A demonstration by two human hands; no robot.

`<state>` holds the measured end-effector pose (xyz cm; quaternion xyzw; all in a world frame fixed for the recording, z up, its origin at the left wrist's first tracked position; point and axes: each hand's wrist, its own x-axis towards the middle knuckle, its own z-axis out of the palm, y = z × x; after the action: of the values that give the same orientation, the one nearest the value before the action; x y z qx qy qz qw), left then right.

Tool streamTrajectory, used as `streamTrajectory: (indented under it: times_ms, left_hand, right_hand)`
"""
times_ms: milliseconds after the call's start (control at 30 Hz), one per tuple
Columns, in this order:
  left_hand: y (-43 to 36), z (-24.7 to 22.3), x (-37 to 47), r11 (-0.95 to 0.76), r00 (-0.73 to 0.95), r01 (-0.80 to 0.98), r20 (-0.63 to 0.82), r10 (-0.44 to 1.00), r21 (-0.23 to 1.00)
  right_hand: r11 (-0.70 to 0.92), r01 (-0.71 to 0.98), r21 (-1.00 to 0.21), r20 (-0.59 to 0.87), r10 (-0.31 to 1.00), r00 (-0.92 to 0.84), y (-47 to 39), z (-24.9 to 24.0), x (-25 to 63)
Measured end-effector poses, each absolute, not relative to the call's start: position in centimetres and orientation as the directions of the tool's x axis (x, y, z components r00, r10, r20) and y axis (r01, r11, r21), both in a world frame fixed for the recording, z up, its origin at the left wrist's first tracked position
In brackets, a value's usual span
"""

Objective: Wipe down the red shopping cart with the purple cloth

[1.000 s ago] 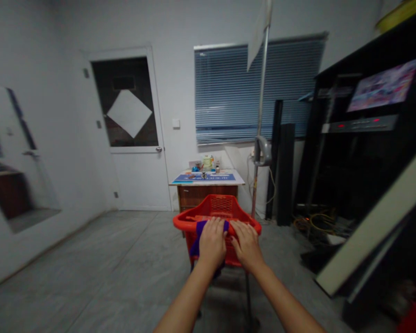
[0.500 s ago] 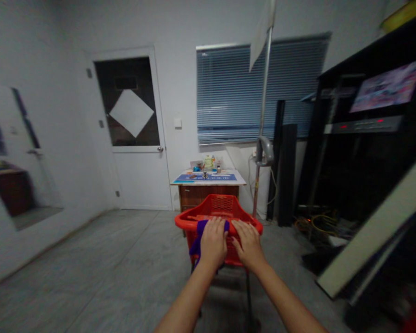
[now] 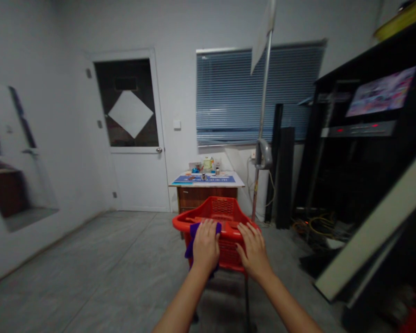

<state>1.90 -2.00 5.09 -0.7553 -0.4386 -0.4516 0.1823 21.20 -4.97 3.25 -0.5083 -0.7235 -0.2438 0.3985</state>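
Observation:
A red plastic shopping cart (image 3: 229, 210) stands right in front of me, its handle bar (image 3: 225, 231) facing me. A purple cloth (image 3: 191, 247) is draped over the left part of that bar. My left hand (image 3: 206, 245) is closed over the cloth and presses it onto the bar, with the cloth hanging down beside the wrist. Farther right, my right hand (image 3: 254, 252) curls its fingers over the top of the bar, thumb on the near side. The palms hide what lies under them.
Behind the cart is a wooden desk (image 3: 208, 194) with small items on a blue and white sheet. A metal pole (image 3: 261, 115) rises beside it. On the right are a black rack (image 3: 360, 175), a leaning pale board (image 3: 374, 231) and loose cables (image 3: 319, 226). A white door (image 3: 138, 180) is left.
My left hand and the purple cloth have shifted slightly left along the bar. My right hand sits a little farther right, so the gap between the hands is wider.

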Motion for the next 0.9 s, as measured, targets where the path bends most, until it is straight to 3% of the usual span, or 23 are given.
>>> streamTrajectory:
  times_ms: [367,633,900]
  left_hand:
    - [-2.3,5.5,2.3,-0.62,0.312,0.783,0.832,0.458,0.048]
    - [-1.7,4.7,1.0,-0.547,0.174,0.826,0.865,0.47,0.131]
    - [-2.6,4.8,1.8,-0.6,0.317,0.799,0.831,0.457,0.025]
  right_hand:
    - [0.377,0.923,-0.07,0.826,0.541,-0.158,-5.1,3.1,20.5]
    - [0.453,0.884,-0.114,0.826,0.538,-0.17,-4.5,2.7,19.3]
    - [0.481,0.873,-0.081,0.814,0.538,-0.221,-4.4,2.9,19.0]
